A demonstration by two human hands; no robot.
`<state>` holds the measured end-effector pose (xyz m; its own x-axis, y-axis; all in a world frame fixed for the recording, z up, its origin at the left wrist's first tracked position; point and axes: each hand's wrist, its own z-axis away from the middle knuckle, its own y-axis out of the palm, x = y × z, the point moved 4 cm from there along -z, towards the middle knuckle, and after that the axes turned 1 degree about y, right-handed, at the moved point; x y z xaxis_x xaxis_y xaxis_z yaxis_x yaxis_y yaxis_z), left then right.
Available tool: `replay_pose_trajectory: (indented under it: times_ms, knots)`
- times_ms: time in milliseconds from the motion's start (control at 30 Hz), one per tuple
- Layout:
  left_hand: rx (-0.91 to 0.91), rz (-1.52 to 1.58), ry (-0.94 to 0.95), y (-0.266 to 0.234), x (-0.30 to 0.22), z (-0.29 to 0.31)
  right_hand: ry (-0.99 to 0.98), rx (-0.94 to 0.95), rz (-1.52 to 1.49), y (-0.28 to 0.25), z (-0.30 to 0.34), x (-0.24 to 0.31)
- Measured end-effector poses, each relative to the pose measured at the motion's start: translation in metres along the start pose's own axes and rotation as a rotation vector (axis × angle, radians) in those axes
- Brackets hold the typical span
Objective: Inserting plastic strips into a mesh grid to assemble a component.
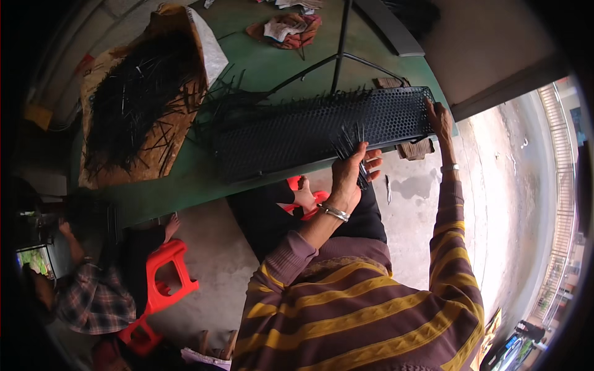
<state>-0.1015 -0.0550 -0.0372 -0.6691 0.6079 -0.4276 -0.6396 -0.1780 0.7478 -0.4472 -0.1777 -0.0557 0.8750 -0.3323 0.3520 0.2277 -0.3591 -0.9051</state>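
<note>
My left hand [349, 176] is closed round a bundle of thin black strips [351, 141], which fan out above the thumb at the table's near edge. In front of me a long black perforated panel [297, 131], full of small round holes, lies slanted along the table. More thin strips stick up along its far edge. At the panel's right end is my right hand [440, 119], fingers bent and pinched against the holes near the corner. Whatever those fingertips hold is too small to make out.
A big heap of black strips [139, 99] lies on an opened sack [179, 139] at the left of the green table [154, 201]. A black metal stand [337, 62] rises behind the panel. Another person in a checked shirt [99, 297] sits lower left, near a red stool [164, 272].
</note>
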Motion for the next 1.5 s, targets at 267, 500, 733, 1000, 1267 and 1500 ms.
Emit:
replay_pose_trajectory:
  times_ms: [267,500,733,1000,1267,1500]
  knots:
    - [0.016,-0.051,-0.041,0.01,0.005,-0.008,-0.007,0.062,-0.033,0.003,0.041,0.066]
    - [-0.007,-0.085,-0.054,0.008,0.011,-0.012,-0.283,-0.062,0.137,0.004,0.085,0.118]
    - [-0.057,-0.103,-0.028,0.0,0.008,-0.008,-0.55,0.157,-0.373,-0.035,0.137,0.16]
    - [-0.003,-0.247,-0.028,0.01,-0.002,0.003,-0.074,0.754,-0.95,-0.047,0.136,0.177]
    - [0.011,-0.288,0.002,0.004,-0.008,0.007,0.01,0.853,-0.995,-0.039,0.134,0.184]
    - [0.008,-0.167,0.017,0.0,-0.013,0.004,-0.185,0.769,-1.071,-0.033,0.127,0.191]
